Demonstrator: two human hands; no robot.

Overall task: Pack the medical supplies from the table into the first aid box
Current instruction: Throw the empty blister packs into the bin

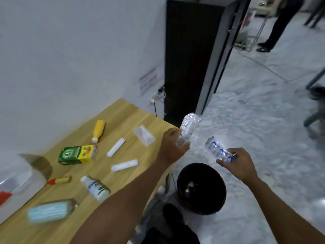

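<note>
My left hand point(173, 147) grips a crumpled clear plastic bottle point(188, 128) just past the table's right edge. My right hand point(239, 163) holds a second clear bottle with blue marks point(217, 150) over the floor, above a black bin point(201, 188). On the wooden table point(123, 111) lie a yellow bottle point(98, 130), a green and yellow carton point(78, 154), two white rolls point(116, 147) point(124, 165), a clear packet point(144, 135), a white bottle point(95, 188), a red-capped tube point(59, 180) and a pack of blue face masks point(51, 211). The translucent first aid box point(15, 180) sits at the far left, blurred.
A dark cabinet point(190, 59) stands against the white wall beyond the table. A person's legs point(277, 27) are at the top right on the marble floor. Chair legs point(314, 106) show at the right edge. Dark bags lie under the table edge by the bin.
</note>
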